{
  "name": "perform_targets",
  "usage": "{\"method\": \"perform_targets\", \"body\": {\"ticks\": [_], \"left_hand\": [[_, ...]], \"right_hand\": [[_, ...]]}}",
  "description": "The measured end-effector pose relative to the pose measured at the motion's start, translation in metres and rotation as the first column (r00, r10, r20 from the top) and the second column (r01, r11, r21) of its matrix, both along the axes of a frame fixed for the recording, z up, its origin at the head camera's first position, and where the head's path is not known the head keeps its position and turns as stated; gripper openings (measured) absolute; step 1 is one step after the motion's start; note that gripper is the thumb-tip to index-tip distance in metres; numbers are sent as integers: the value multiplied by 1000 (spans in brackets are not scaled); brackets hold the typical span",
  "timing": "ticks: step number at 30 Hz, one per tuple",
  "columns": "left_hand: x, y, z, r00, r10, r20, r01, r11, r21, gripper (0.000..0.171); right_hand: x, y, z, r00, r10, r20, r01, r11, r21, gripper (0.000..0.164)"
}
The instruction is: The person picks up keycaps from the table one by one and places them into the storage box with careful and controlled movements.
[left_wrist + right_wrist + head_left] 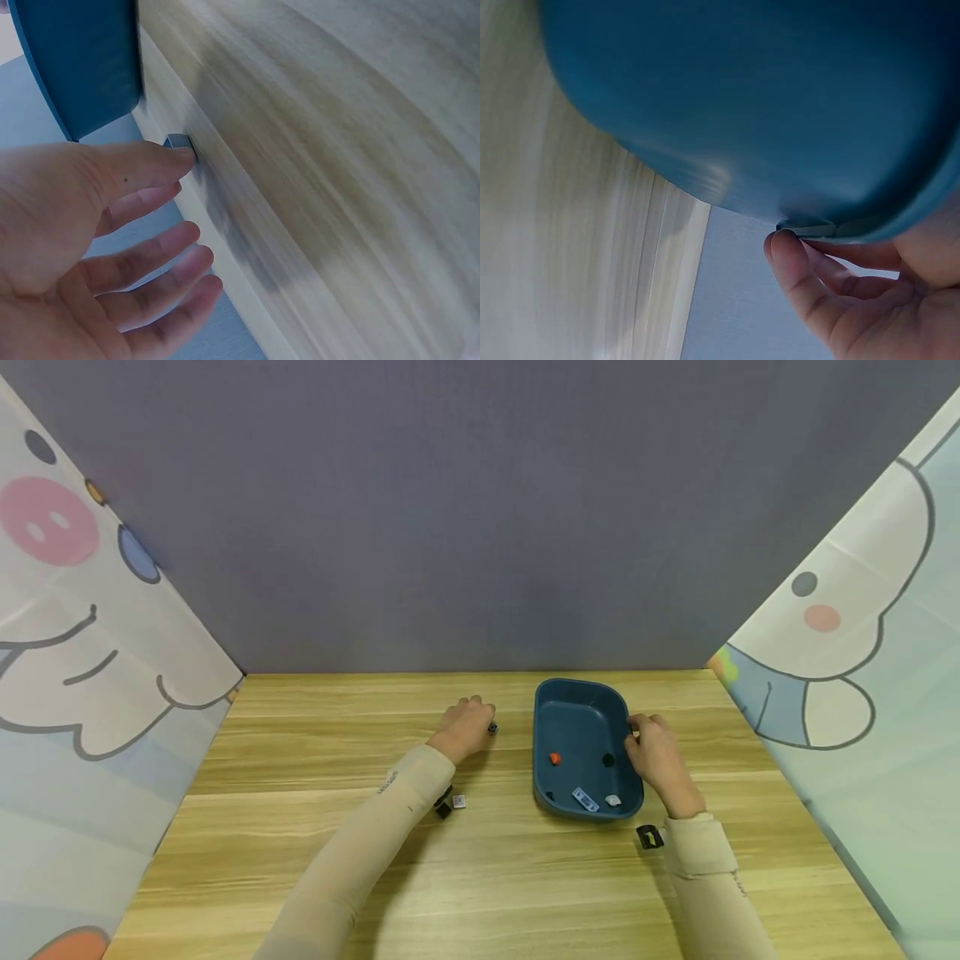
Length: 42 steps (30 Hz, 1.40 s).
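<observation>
My left hand (465,728) pinches a small dark grey block (180,141) between thumb and index finger, close over the wooden table. The other fingers of that hand are loosely spread. To its right stands a blue plastic bin (573,727). My right hand (657,755) is at the bin's right rim, fingertips pinching a small, thin dark piece (789,228) right at the rim; its kind cannot be told. Inside the bin lie an orange piece (555,758), a black piece (608,760), a pale rectangular piece (586,799) and a white piece (612,800).
Below my left forearm lie a black piece (443,805) and a small white square (460,802) with printing. A black piece with a yellow mark (649,837) lies beside my right sleeve. A grey panel (480,527) stands behind the table (300,827).
</observation>
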<state>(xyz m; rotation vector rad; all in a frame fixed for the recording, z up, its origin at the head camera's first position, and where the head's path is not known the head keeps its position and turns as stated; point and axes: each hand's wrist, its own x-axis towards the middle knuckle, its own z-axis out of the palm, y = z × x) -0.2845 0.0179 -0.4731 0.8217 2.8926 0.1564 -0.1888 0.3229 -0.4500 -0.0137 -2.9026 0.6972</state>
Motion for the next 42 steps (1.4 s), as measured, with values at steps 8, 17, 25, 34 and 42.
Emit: {"method": "perform_targets", "body": {"ticks": [8,17,25,34,42], "left_hand": [[0,-1,-1,1000,7,-22,-7,999,-37,27],[7,-4,4,998,10,-61,-10,1000,9,22],[27,-3,31,990,-20,-142,32,996,85,22],[59,-4,63,927,-118,-356,185,969,162,9],[74,5,75,906,-141,-399,222,961,165,16]], "right_hand": [[-1,-1,-2,1000,-1,-6,1,1000,10,33],[-1,0,-3,1000,5,-17,-5,1000,1,34],[-1,0,-2,1000,3,-9,-3,1000,2,34],[0,-1,-2,1000,1,-16,-1,1000,1,33],[1,0,-3,1000,9,-28,-8,1000,10,32]]}}
